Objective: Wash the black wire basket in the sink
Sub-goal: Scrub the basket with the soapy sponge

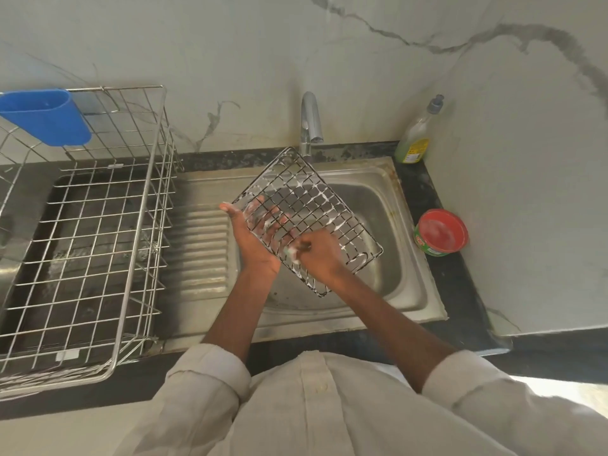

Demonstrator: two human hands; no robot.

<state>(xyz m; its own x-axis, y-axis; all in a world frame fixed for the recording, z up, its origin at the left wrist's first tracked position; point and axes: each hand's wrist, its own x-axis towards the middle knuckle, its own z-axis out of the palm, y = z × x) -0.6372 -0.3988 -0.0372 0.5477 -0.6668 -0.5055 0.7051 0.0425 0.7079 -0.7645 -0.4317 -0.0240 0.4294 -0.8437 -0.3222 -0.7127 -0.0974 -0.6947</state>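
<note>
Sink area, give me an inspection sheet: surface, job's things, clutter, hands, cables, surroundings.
Surface: steel sink with ribbed drainboard, set in a dark counter.
Job's things: black wire basket held tilted over the basin, soap foam on its wires.
Clutter: dish soap bottle and red-lidded tub on the counter right of the sink; large steel dish rack with a blue cup holder to the left.
Hands: left hand supports the basket from behind; right hand presses a small scrubber against the wires.
Cables: nothing seen.
Surroundings: marble-look wall; tap, no water stream visible.
</note>
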